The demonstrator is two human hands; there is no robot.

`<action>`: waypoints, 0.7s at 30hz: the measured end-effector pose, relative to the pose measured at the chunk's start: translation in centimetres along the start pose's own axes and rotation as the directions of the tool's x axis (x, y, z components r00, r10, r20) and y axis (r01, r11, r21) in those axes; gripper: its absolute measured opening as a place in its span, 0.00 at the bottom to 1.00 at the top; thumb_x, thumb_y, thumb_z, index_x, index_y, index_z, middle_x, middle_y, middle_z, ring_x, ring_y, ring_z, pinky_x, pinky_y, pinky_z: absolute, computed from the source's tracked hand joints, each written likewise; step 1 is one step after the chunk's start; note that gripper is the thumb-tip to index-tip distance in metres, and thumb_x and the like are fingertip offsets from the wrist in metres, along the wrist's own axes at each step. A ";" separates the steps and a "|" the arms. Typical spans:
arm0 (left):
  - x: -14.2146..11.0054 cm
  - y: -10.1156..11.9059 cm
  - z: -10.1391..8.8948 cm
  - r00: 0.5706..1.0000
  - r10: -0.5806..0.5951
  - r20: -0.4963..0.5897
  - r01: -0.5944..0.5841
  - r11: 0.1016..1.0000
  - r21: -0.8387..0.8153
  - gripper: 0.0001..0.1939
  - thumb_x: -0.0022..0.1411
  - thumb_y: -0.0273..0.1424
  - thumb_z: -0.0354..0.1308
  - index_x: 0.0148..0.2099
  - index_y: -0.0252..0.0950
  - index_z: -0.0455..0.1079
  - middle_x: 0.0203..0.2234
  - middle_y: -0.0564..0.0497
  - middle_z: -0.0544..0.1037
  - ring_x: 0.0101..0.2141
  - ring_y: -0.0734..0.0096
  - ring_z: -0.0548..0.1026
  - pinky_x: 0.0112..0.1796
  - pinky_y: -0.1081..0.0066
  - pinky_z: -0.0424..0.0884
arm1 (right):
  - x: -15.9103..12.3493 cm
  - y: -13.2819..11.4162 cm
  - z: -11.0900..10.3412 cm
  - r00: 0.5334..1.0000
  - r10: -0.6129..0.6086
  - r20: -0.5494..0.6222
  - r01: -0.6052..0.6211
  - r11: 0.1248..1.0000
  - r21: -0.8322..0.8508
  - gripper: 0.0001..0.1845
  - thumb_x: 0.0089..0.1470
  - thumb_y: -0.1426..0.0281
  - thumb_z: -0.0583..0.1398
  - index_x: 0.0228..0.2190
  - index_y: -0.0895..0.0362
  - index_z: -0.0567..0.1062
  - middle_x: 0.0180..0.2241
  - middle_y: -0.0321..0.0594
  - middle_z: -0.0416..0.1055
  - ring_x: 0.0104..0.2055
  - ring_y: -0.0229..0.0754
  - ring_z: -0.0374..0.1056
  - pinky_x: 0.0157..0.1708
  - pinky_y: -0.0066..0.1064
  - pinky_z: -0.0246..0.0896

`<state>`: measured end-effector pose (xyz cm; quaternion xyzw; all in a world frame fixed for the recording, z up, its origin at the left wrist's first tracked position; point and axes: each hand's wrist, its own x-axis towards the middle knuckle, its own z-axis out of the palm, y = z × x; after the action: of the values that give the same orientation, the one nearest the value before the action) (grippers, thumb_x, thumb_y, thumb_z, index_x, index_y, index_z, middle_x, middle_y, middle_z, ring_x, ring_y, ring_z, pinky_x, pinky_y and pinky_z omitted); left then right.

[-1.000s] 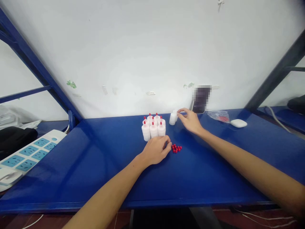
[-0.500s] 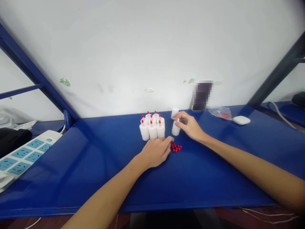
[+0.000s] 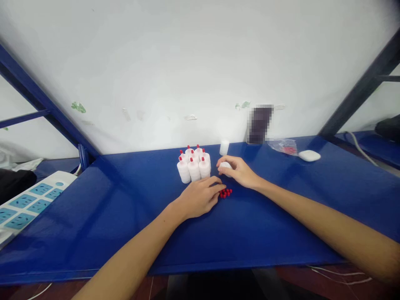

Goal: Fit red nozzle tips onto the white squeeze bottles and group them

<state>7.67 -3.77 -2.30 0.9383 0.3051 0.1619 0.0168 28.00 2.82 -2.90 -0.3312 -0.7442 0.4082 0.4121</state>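
right hand [image 3: 238, 171] wrapped round white bottle [image 3: 225, 169], right of red-tipped bottles [image 3: 193, 168]. left hand [image 3: 200, 197] in front of them, fingers bent at small red caps [image 3: 225, 193]; can't tell if it pinches one. another white bottle [image 3: 224, 147] behind, near wall [image 3: 156, 62].

- On your left, a white power strip [image 3: 21, 201] with blue sockets lies beside a black item [image 3: 18, 183].
- To your right, a rounded white object [image 3: 309, 156] rests on the worktop [image 3: 125, 208].
- A dark, pixelated slab [image 3: 260, 125] leans against your wall [image 3: 156, 62].
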 end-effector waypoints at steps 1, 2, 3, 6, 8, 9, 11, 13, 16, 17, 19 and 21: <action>0.0 0.0 0.1 1.000 0.013 -0.006 -0.013 1.000 0.000 0.17 0.70 0.27 0.47 0.57 0.36 0.68 0.52 0.48 0.74 0.50 0.64 0.74 0.49 0.65 0.72 | 0.0 0.0 0.0 1.000 -0.001 0.002 0.001 1.000 -0.004 0.11 0.53 0.62 0.62 0.33 0.57 0.73 0.30 0.36 0.71 0.31 0.39 0.69 0.30 0.30 0.62; 0.1 0.0 0.1 1.000 0.025 -0.007 -0.025 1.000 0.000 0.17 0.70 0.27 0.47 0.57 0.36 0.69 0.52 0.48 0.74 0.50 0.64 0.74 0.51 0.65 0.71 | 0.0 0.0 0.0 1.000 0.000 0.000 0.000 1.000 -0.005 0.11 0.53 0.62 0.62 0.33 0.57 0.73 0.29 0.36 0.71 0.30 0.39 0.68 0.30 0.30 0.62; 0.1 -0.1 0.1 0.999 0.034 -0.006 -0.034 0.999 -0.002 0.16 0.70 0.27 0.48 0.57 0.36 0.69 0.52 0.48 0.75 0.50 0.65 0.74 0.51 0.65 0.71 | 0.0 0.0 0.0 1.000 0.003 -0.005 -0.003 1.000 -0.005 0.10 0.53 0.62 0.62 0.33 0.57 0.73 0.27 0.35 0.71 0.29 0.39 0.68 0.29 0.30 0.61; 0.2 -0.1 0.1 0.999 0.049 0.008 -0.049 0.999 -0.012 0.16 0.71 0.27 0.48 0.56 0.36 0.70 0.51 0.49 0.76 0.50 0.65 0.75 0.51 0.65 0.71 | 0.0 -0.1 0.2 1.000 0.010 -0.023 -0.010 1.000 -0.008 0.10 0.53 0.62 0.61 0.32 0.57 0.73 0.25 0.34 0.71 0.28 0.39 0.66 0.29 0.30 0.60; 0.2 -0.2 0.0 0.998 0.055 0.012 -0.055 0.998 -0.019 0.15 0.71 0.27 0.48 0.56 0.35 0.70 0.51 0.49 0.76 0.49 0.65 0.75 0.50 0.65 0.72 | 0.0 -0.1 0.3 0.999 0.004 -0.034 -0.005 1.000 -0.016 0.10 0.53 0.63 0.61 0.32 0.57 0.72 0.25 0.35 0.71 0.28 0.39 0.66 0.30 0.31 0.60; 0.2 -0.2 0.0 0.998 0.057 0.010 -0.057 0.998 -0.021 0.15 0.71 0.27 0.48 0.55 0.35 0.71 0.50 0.48 0.77 0.48 0.65 0.75 0.50 0.65 0.72 | 0.0 -0.1 0.4 0.999 0.000 -0.038 -0.001 1.000 -0.020 0.10 0.53 0.63 0.61 0.32 0.57 0.73 0.25 0.35 0.70 0.28 0.39 0.66 0.31 0.31 0.60; 0.2 -0.4 0.0 0.998 0.056 0.003 -0.056 0.998 -0.026 0.15 0.71 0.27 0.48 0.54 0.34 0.72 0.49 0.48 0.77 0.47 0.65 0.76 0.48 0.65 0.73 | 0.0 -0.1 0.5 0.999 -0.010 -0.050 0.009 0.999 -0.032 0.09 0.54 0.63 0.60 0.32 0.57 0.73 0.25 0.35 0.70 0.28 0.39 0.67 0.32 0.31 0.60; 0.2 -0.6 0.0 0.999 0.052 -0.005 -0.052 0.998 -0.037 0.14 0.71 0.27 0.49 0.53 0.34 0.73 0.47 0.47 0.78 0.45 0.64 0.76 0.47 0.64 0.74 | -0.1 -0.1 0.5 0.998 -0.020 -0.059 0.017 0.999 -0.048 0.09 0.54 0.63 0.60 0.31 0.57 0.73 0.24 0.34 0.70 0.28 0.40 0.67 0.32 0.31 0.60; 0.3 -0.9 0.2 0.998 0.059 -0.014 -0.060 0.996 -0.066 0.14 0.71 0.27 0.49 0.52 0.33 0.74 0.45 0.46 0.78 0.44 0.64 0.76 0.47 0.64 0.74 | -0.3 -0.2 0.5 0.998 -0.021 -0.066 0.017 0.997 -0.070 0.08 0.54 0.64 0.59 0.31 0.57 0.73 0.24 0.34 0.69 0.27 0.39 0.67 0.31 0.31 0.60; 0.3 -0.9 0.2 0.998 0.063 -0.021 -0.064 0.995 -0.080 0.14 0.71 0.27 0.49 0.52 0.33 0.74 0.44 0.46 0.78 0.44 0.65 0.76 0.47 0.64 0.74 | -0.3 -0.3 0.5 0.998 -0.023 -0.066 0.017 0.997 -0.079 0.08 0.54 0.64 0.59 0.31 0.57 0.73 0.24 0.34 0.69 0.27 0.39 0.67 0.31 0.31 0.61; 0.3 -1.0 0.3 0.997 0.065 -0.037 -0.068 0.991 -0.111 0.13 0.71 0.27 0.50 0.51 0.33 0.74 0.44 0.45 0.79 0.44 0.65 0.76 0.47 0.65 0.74 | -0.5 -0.3 0.4 0.997 -0.033 -0.064 0.026 0.995 -0.096 0.08 0.54 0.65 0.59 0.32 0.57 0.73 0.26 0.34 0.69 0.27 0.39 0.67 0.32 0.31 0.61; 0.3 -1.1 0.5 0.997 0.058 -0.051 -0.065 0.987 -0.144 0.13 0.70 0.27 0.51 0.51 0.34 0.75 0.43 0.45 0.79 0.44 0.66 0.76 0.47 0.65 0.74 | -0.6 -0.3 0.4 0.997 -0.044 -0.063 0.038 0.994 -0.101 0.08 0.54 0.65 0.59 0.32 0.57 0.73 0.26 0.34 0.70 0.28 0.39 0.67 0.32 0.31 0.61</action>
<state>7.41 -2.70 -2.81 0.9394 0.2638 0.2063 0.0732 27.84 2.04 -2.93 -0.3492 -0.7566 0.3509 0.4272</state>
